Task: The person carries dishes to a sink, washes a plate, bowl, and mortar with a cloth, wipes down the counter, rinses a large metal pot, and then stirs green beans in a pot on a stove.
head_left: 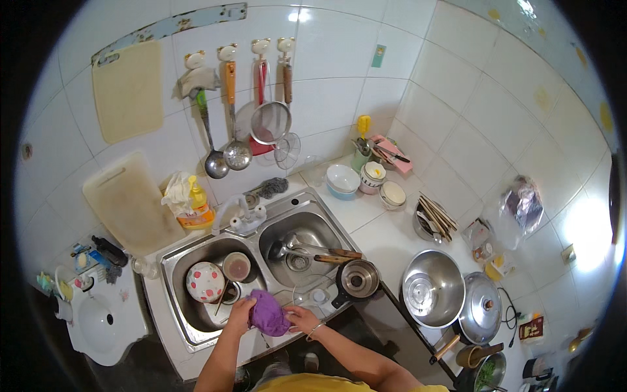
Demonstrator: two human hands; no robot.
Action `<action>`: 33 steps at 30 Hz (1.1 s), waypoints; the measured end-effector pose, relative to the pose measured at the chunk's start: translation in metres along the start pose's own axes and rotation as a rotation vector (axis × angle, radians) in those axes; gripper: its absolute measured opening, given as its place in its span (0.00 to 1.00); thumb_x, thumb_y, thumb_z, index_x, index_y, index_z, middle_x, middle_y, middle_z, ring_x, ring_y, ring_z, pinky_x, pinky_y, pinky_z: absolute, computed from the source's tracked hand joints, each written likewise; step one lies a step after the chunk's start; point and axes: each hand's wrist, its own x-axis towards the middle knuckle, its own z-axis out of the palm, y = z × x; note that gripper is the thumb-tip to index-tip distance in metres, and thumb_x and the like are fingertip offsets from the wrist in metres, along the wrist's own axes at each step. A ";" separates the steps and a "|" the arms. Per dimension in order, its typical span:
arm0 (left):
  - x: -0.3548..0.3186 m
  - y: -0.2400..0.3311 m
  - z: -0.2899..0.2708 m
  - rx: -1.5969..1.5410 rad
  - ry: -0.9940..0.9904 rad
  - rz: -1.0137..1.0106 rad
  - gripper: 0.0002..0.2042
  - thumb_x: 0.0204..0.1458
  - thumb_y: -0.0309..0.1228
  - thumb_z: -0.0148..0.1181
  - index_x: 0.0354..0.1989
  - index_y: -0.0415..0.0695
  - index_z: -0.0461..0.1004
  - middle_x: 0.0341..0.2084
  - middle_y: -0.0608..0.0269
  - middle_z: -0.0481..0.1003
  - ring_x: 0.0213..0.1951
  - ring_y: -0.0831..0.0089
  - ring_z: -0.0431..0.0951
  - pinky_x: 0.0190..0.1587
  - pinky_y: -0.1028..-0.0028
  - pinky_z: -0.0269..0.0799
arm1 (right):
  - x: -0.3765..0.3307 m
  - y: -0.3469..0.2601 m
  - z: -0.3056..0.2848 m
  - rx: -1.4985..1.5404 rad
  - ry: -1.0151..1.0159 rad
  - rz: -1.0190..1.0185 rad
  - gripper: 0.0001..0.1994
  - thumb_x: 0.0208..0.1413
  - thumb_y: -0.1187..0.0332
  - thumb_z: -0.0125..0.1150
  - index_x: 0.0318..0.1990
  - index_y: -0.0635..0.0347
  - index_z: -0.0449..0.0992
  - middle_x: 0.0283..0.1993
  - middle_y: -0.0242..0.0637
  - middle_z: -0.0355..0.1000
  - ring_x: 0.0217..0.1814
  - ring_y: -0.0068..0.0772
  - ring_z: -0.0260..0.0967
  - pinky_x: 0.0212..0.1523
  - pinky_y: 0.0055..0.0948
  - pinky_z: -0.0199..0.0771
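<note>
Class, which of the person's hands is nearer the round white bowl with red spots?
Left. The left hand is in front and to the right of the bowl; the right hand is farther right, across the crumpled purple cloth.

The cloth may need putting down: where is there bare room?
The counter between the sink, stacked bowls, chopsticks and steel bowl is barest. A narrow strip fronts the left basin, left of the left hand and purple cloth. Crowded: the left basin, with spotted bowl and cup, and the near right, with lid and greens.
</note>
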 end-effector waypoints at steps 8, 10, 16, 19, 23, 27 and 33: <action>-0.044 -0.057 0.035 -0.241 -0.095 0.151 0.17 0.43 0.19 0.46 0.45 0.37 0.64 0.36 0.57 0.71 0.38 0.65 0.73 0.45 0.68 0.68 | -0.044 0.051 -0.022 0.089 -0.107 -0.220 0.27 0.52 0.55 0.53 0.59 0.48 0.54 0.49 0.35 0.62 0.51 0.32 0.60 0.44 0.32 0.66; -0.028 -0.082 0.013 -0.079 0.137 0.236 0.16 0.43 0.17 0.47 0.44 0.37 0.64 0.36 0.57 0.71 0.37 0.66 0.73 0.42 0.69 0.69 | -0.053 0.052 -0.026 0.020 -0.091 -0.106 0.27 0.52 0.56 0.52 0.59 0.48 0.54 0.49 0.35 0.63 0.49 0.30 0.62 0.42 0.31 0.67; -0.048 -0.108 0.009 1.483 0.614 0.777 0.25 0.40 0.29 0.57 0.50 0.41 0.61 0.48 0.46 0.62 0.52 0.50 0.60 0.51 0.57 0.56 | -0.067 0.077 -0.051 0.003 -0.006 0.017 0.20 0.54 0.59 0.50 0.53 0.55 0.62 0.45 0.35 0.66 0.41 0.25 0.67 0.37 0.25 0.70; -0.054 -0.135 0.020 1.705 0.350 0.649 0.29 0.43 0.38 0.56 0.56 0.46 0.57 0.58 0.47 0.50 0.59 0.46 0.46 0.58 0.51 0.41 | -0.062 0.096 -0.055 0.172 0.045 -0.015 0.16 0.54 0.63 0.50 0.48 0.59 0.67 0.43 0.36 0.69 0.36 0.24 0.68 0.34 0.23 0.70; -0.060 -0.147 0.010 1.791 0.324 0.635 0.28 0.45 0.38 0.53 0.56 0.47 0.57 0.58 0.49 0.49 0.60 0.46 0.43 0.59 0.52 0.38 | -0.067 0.093 -0.075 0.163 0.211 -0.068 0.12 0.54 0.65 0.51 0.43 0.60 0.71 0.36 0.34 0.71 0.31 0.22 0.69 0.29 0.21 0.70; -0.081 -0.148 -0.006 1.739 0.255 0.595 0.28 0.43 0.37 0.55 0.56 0.48 0.58 0.58 0.50 0.50 0.60 0.47 0.44 0.59 0.51 0.38 | -0.054 0.079 -0.093 -0.017 0.434 -0.212 0.11 0.53 0.65 0.51 0.39 0.62 0.73 0.32 0.32 0.71 0.28 0.19 0.68 0.26 0.20 0.70; -0.106 -0.141 -0.023 1.732 0.196 0.569 0.30 0.39 0.35 0.58 0.55 0.49 0.59 0.58 0.51 0.51 0.60 0.48 0.44 0.59 0.52 0.39 | -0.032 0.002 -0.059 -0.898 0.669 -0.599 0.18 0.49 0.69 0.52 0.48 0.64 0.65 0.46 0.50 0.65 0.43 0.49 0.65 0.44 0.34 0.68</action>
